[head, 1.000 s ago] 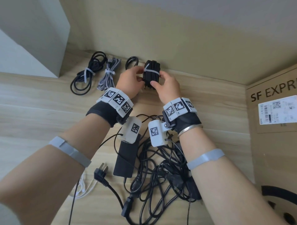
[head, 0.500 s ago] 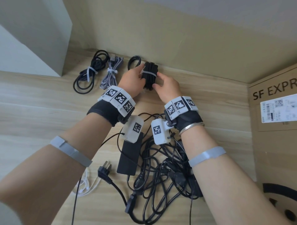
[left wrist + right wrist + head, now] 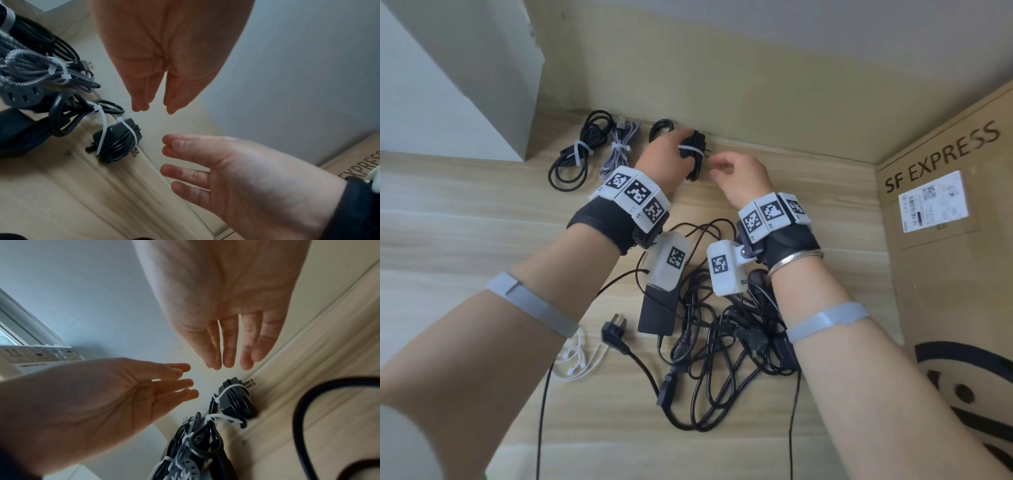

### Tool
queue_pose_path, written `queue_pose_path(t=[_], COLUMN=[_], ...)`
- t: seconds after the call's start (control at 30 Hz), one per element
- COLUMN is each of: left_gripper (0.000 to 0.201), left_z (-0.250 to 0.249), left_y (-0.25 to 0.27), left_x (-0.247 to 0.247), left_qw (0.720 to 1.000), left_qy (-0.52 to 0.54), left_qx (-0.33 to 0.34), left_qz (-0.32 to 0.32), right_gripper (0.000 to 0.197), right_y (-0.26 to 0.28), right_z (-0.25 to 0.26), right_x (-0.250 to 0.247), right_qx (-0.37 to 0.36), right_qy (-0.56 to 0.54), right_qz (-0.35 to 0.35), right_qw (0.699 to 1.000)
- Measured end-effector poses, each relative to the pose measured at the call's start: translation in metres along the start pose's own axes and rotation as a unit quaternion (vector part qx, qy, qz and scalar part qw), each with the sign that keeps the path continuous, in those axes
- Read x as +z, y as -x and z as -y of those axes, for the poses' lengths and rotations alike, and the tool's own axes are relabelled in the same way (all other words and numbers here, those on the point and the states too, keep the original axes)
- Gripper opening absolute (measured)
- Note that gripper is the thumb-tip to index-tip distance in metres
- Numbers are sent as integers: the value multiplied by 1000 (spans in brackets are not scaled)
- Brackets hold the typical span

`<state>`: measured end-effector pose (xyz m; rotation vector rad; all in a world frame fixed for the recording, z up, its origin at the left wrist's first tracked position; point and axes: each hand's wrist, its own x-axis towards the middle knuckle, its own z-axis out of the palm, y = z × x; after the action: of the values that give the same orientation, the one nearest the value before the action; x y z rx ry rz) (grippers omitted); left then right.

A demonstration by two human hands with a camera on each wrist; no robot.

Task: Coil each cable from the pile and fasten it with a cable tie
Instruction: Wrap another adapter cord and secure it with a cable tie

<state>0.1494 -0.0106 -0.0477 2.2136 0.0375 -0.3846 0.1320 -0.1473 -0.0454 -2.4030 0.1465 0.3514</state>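
Both hands empty, fingers loosely straight, hovering just above the black wall charger with its cord wrapped round it and a white cable tie cinched over it (image 3: 118,140). The charger bundle lies on the light wood desk (image 3: 465,212) at the far edge by the beige wall, long axis running roughly away from the person, plug prongs at the far right end. Left hand (image 3: 661,164) is above its left side, right hand (image 3: 739,178) just to its right; wrist views show neither grip touching it.

Finished row to the left of the charger: small black looped cable with white tie (image 3: 661,129), grey braided USB cable tied in white (image 3: 619,150), black round cable coil tied in white (image 3: 577,154).

Judgement: next target is the untidy pile of black cables and a black power brick (image 3: 722,335), which lies near-side of both wrists, directly beneath them, so the hands must pull back toward the body. The hands look about equally near. A black three-pin plug (image 3: 614,334) lies at the pile's left edge, thin white earphone wires (image 3: 575,359) further left. Tangled loops could drag neighbours when one is lifted. Brown SF EXPRESS cardboard box (image 3: 945,212) walls the right side.
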Motion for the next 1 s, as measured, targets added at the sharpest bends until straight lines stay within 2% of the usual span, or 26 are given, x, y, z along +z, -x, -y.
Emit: queue_pose_path(t=[0.5, 0.77, 1.0], left_gripper=[50, 49, 45], left_z=[-9, 1, 17], left_y=[63, 77, 82], left_x=[6, 17, 18], left_qw=[996, 994, 993], left_qy=[-49, -57, -64], left_qx=[48, 49, 42], left_qz=[50, 80, 92], right_gripper=[25, 24, 18], right_y=[70, 95, 103], right_z=[-7, -16, -19], right_x=[-6, 7, 30], right_qx=[25, 47, 96], right_qy=[-7, -9, -5], right_qz=[-3, 27, 88], right_qw=[1000, 998, 991])
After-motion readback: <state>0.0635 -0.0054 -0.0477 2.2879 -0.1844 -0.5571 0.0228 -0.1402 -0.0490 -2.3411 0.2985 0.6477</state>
